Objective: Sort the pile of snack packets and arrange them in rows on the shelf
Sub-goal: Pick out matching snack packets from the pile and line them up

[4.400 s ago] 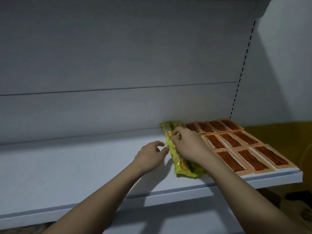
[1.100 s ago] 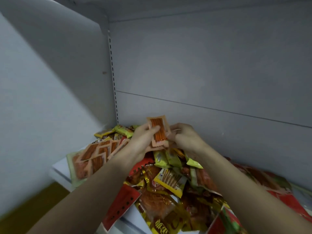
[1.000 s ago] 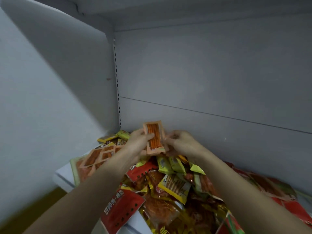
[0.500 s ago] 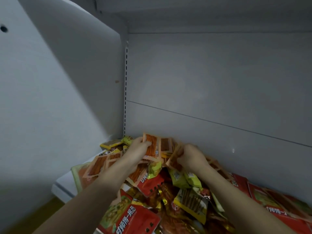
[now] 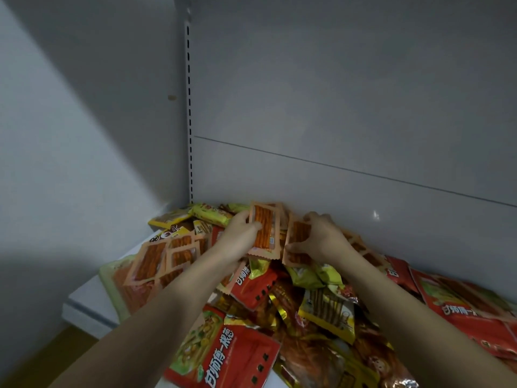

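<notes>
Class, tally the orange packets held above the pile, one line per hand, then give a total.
Left hand: 1 upright orange packet
Right hand: 1 tilted orange packet
Total: 2 showing; whether more are stacked behind them cannot be told.

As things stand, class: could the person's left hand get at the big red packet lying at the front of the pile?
Probably yes. The big red packet lies on top of the pile just under the left forearm, uncovered. But the left hand already grips an orange packet, so it would need freeing first.
</notes>
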`<action>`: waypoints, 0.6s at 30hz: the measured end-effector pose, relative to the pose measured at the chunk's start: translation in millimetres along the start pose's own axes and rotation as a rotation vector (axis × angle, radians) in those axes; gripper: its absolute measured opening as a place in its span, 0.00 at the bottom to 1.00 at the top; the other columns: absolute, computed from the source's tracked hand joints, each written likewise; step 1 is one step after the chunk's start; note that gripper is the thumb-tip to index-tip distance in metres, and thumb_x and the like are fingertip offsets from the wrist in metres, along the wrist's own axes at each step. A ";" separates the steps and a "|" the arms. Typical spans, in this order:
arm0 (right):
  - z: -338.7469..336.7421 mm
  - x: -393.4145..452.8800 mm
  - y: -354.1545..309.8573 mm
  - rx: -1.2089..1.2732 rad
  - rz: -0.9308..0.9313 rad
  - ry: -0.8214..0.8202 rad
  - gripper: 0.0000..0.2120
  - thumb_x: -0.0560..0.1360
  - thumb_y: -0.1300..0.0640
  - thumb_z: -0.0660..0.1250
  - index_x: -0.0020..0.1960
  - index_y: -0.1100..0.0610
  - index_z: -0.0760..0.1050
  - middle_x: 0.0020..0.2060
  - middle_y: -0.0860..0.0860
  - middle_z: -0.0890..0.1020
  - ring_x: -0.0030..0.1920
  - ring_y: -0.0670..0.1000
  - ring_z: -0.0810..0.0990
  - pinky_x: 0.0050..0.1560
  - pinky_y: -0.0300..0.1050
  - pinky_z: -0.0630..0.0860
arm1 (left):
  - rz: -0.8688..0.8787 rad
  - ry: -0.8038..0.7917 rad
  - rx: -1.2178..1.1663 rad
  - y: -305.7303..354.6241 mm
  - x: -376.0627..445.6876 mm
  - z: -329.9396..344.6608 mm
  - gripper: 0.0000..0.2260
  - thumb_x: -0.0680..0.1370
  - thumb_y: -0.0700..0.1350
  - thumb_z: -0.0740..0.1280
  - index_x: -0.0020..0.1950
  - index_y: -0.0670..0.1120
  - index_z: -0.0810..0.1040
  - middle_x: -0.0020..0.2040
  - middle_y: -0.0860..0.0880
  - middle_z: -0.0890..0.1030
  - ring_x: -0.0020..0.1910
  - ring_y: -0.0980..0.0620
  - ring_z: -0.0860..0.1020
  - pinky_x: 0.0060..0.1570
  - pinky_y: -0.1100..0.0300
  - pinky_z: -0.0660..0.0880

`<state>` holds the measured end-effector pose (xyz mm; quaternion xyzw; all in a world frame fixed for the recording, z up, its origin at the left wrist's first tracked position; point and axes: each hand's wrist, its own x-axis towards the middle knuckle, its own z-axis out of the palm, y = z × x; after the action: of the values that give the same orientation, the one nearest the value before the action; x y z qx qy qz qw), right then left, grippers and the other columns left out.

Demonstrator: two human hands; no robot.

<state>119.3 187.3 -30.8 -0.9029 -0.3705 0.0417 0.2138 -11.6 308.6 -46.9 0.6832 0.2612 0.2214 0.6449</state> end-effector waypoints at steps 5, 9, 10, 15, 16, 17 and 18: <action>-4.3 6.6 0.6 -0.037 0.041 0.020 0.37 0.65 0.45 0.80 0.65 0.57 0.66 0.61 0.56 0.68 0.60 0.58 0.72 0.55 0.50 0.74 | 0.007 -0.001 -0.061 -1.1 3.1 -17.1 0.08 0.84 0.39 0.60 0.54 0.50 0.77 0.53 0.38 0.84 0.44 0.45 0.83 0.54 0.46 0.79; -2.5 10.3 -0.8 -0.103 0.035 0.046 0.34 0.66 0.46 0.79 0.63 0.57 0.67 0.59 0.56 0.70 0.62 0.57 0.68 0.53 0.49 0.70 | 0.007 -0.021 -0.109 -5.6 3.1 -25.2 0.08 0.84 0.39 0.60 0.53 0.50 0.77 0.54 0.37 0.83 0.47 0.43 0.82 0.58 0.43 0.78; -3.2 10.7 -1.0 -0.088 0.032 0.072 0.31 0.68 0.47 0.79 0.61 0.56 0.68 0.58 0.55 0.71 0.60 0.57 0.68 0.50 0.48 0.70 | 0.006 -0.022 -0.116 -6.8 3.0 -27.2 0.08 0.84 0.39 0.60 0.54 0.50 0.77 0.54 0.37 0.84 0.47 0.43 0.83 0.58 0.43 0.78; -23.1 9.0 -0.6 0.261 -0.027 0.181 0.11 0.75 0.57 0.72 0.55 0.57 0.75 0.48 0.51 0.78 0.47 0.48 0.77 0.38 0.38 0.72 | 0.020 -0.012 -0.113 -7.8 5.5 -40.6 0.09 0.84 0.39 0.60 0.54 0.51 0.77 0.51 0.40 0.84 0.44 0.46 0.83 0.50 0.49 0.80; -31.4 6.1 -3.1 0.342 -0.035 0.158 0.06 0.77 0.59 0.71 0.53 0.58 0.78 0.45 0.49 0.80 0.42 0.43 0.78 0.37 0.34 0.72 | 0.022 -0.004 -0.115 -7.2 5.0 -43.3 0.09 0.84 0.39 0.60 0.54 0.51 0.76 0.51 0.41 0.84 0.44 0.47 0.83 0.50 0.50 0.80; -39.6 2.9 -7.0 0.426 -0.046 0.115 0.02 0.78 0.60 0.69 0.50 0.57 0.79 0.42 0.49 0.81 0.38 0.41 0.78 0.37 0.32 0.72 | 0.025 0.002 -0.116 -7.0 4.1 -46.0 0.09 0.84 0.39 0.59 0.55 0.50 0.76 0.51 0.41 0.84 0.44 0.47 0.83 0.49 0.50 0.80; -46.2 -1.2 -13.0 0.507 -0.066 0.052 0.02 0.78 0.60 0.68 0.48 0.57 0.80 0.40 0.50 0.82 0.37 0.41 0.79 0.38 0.33 0.72 | 0.026 0.004 -0.115 -6.9 1.9 -48.5 0.08 0.84 0.40 0.59 0.58 0.49 0.77 0.52 0.41 0.84 0.45 0.48 0.83 0.49 0.51 0.80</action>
<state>120.8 178.3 16.4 -0.8087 -0.3721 0.1030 0.4439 -41.6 347.2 -50.4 0.6479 0.2404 0.2460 0.6797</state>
